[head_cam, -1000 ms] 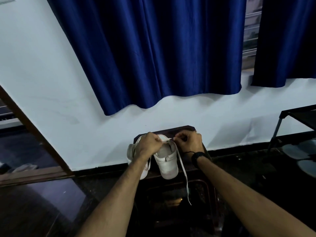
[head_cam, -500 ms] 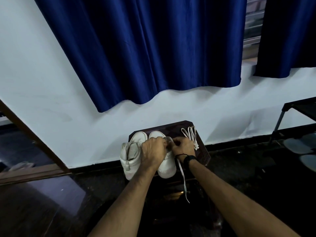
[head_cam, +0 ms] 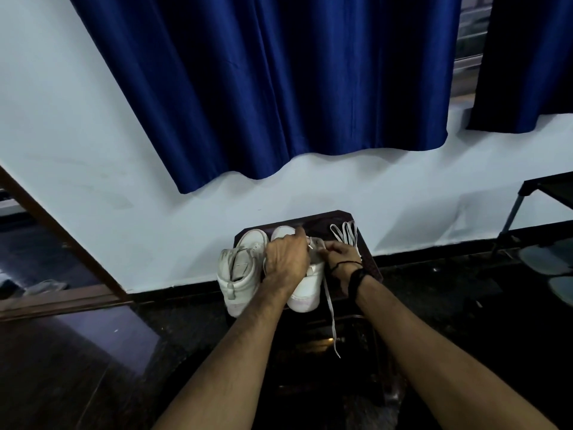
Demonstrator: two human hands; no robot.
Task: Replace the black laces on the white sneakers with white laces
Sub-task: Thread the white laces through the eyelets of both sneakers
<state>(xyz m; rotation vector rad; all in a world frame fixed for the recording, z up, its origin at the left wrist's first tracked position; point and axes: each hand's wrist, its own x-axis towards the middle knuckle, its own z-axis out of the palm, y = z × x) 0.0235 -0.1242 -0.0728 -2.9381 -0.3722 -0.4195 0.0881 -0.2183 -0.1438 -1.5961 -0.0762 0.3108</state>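
Observation:
Two white sneakers stand side by side on a small dark stool (head_cam: 369, 262) against the wall. The left sneaker (head_cam: 238, 268) has no lace that I can see. My left hand (head_cam: 286, 259) lies over the top of the right sneaker (head_cam: 305, 293), fingers curled down on it. Beside it my right hand (head_cam: 339, 254) pinches a white lace (head_cam: 330, 308) at the shoe's eyelets; the lace's free end hangs down over the stool's front. A second white lace (head_cam: 345, 232) lies bunched on the stool behind my right hand. No black lace is in view.
A blue curtain (head_cam: 279, 88) hangs above the white wall. A dark metal rack (head_cam: 527, 193) stands at the right with grey shoes (head_cam: 542, 259) under it. A brown door frame (head_cam: 62, 243) slants at the left. The floor is dark and glossy.
My hands have come closer together over the right sneaker. The view tilted down a little, so the bunched spare lace on the stool now shows.

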